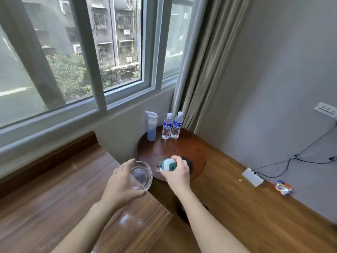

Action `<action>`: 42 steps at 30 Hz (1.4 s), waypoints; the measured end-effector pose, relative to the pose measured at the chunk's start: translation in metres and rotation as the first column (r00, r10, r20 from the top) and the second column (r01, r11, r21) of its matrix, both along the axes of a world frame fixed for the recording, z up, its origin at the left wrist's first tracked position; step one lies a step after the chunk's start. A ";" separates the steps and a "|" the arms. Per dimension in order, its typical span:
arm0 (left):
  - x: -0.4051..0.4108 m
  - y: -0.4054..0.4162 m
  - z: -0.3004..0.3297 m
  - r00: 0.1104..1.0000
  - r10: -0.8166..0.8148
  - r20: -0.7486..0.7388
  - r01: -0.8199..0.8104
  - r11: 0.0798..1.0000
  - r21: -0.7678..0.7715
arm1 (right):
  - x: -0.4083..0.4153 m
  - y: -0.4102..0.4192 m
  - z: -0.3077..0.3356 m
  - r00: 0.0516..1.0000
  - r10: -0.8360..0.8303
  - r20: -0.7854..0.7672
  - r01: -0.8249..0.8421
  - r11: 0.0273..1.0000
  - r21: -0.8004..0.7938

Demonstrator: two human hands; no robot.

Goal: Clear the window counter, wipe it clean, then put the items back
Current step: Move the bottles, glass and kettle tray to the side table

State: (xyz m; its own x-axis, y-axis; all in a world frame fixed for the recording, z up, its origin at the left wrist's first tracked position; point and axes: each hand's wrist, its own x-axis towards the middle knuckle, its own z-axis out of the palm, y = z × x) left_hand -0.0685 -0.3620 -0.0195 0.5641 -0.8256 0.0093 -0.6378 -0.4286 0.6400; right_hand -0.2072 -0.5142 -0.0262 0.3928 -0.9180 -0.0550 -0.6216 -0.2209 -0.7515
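left hand [120, 181]: wrapped round a clear glass bowl [141, 175], held above the counter's end
right hand [177, 170]: gripping a white-and-teal plastic gadget [168, 164], type unclear, over the round dark wooden side table [182, 147]
counter: brown wooden window counter [54, 198] at 8 o'clock, white smears near its end
parked: pale blue spray bottle [151, 126], two clear water bottles [171, 126] at table's 12 o'clock
step, my read: still clearing
tip: land both items at the table's 6 o'clock, bowl level, clear of the bottles

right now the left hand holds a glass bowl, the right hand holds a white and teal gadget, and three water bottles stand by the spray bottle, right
Not quite: the head view shows two water bottles, not three, beside the spray bottle. The rest is right: the left hand holds the glass bowl and the right hand grips the white and teal gadget.
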 end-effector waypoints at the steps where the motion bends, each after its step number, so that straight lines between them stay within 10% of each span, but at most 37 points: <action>1: 0.003 -0.011 -0.002 1.000 -0.013 -0.005 0.013 1.000 0.001 | -0.001 -0.010 -0.003 1.000 -0.022 -0.019 0.022 1.000 0.002; 15: 0.025 -0.173 -0.036 0.994 -0.112 0.018 0.111 0.992 0.062 | 0.005 -0.160 -0.041 0.980 -0.130 -0.154 0.130 0.991 -0.009; 42: 0.067 -0.450 -0.250 0.968 0.249 -0.022 -0.228 0.917 0.328 | 0.123 -0.490 -0.225 0.941 0.121 -0.316 -0.152 0.986 -0.074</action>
State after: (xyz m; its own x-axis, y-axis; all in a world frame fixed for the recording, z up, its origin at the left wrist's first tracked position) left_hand -0.0015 -0.8116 -0.2700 0.7355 -0.6197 -0.2741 -0.4549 -0.7513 0.4781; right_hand -0.0842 -1.0044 -0.2516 0.4922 -0.8637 -0.1084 -0.7789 -0.3814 -0.4979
